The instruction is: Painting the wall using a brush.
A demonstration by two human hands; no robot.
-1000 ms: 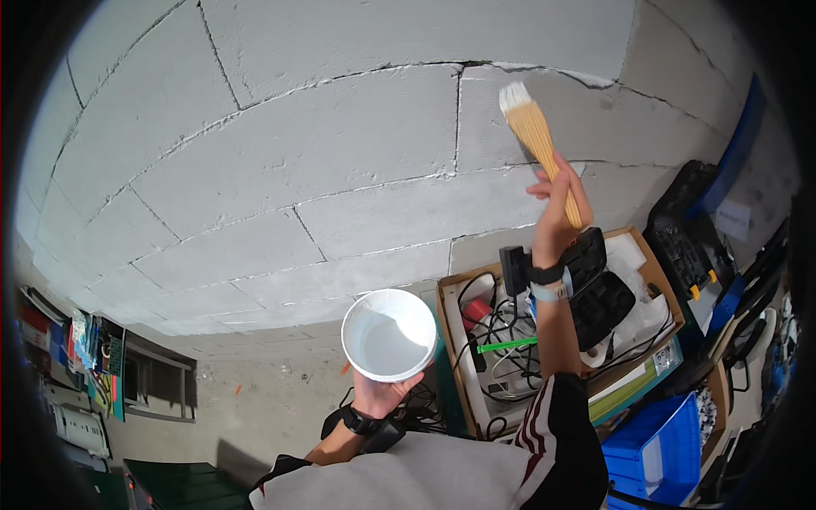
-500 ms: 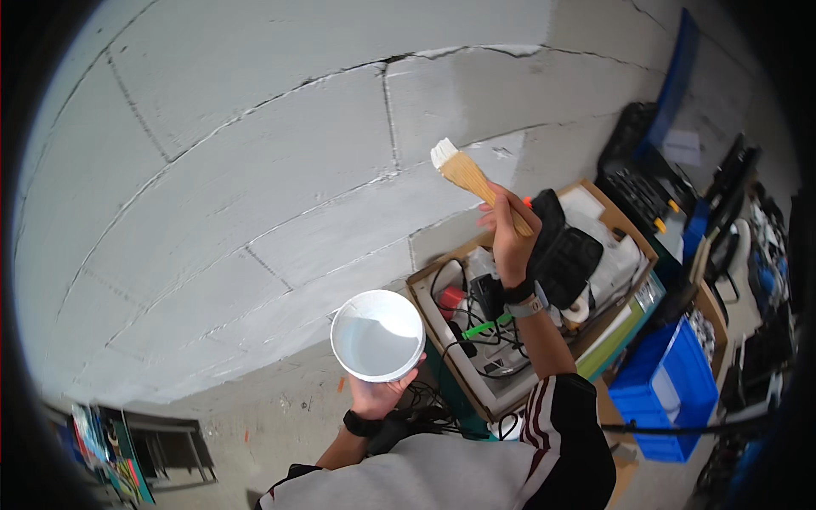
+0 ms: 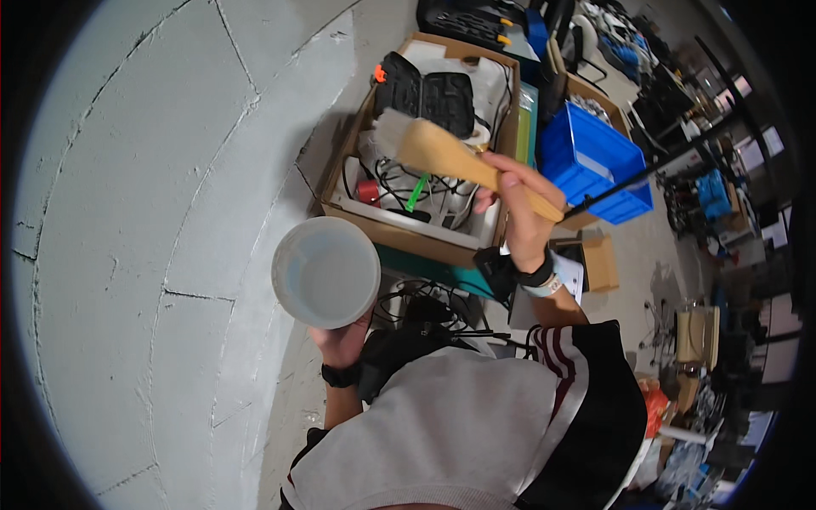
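Over carton edge point(image 3: 399, 229) | right hand point(image 3: 525, 208): brush point(image 3: 444, 155) | clear of bucket point(image 3: 299, 251) in left hand point(image 3: 342, 342)

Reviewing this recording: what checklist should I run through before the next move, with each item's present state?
1. Brush gripped in the right hand: ok, by its wooden handle.
2. White tub held by the left hand: ok.
3. Tub uncovered: ok, mouth open toward the camera.
4. Brush over the tub: not ok, it shows before the cardboard box.
5. Amount in the tub: cannot tell.
6. Bristles wet: cannot tell, blurred.
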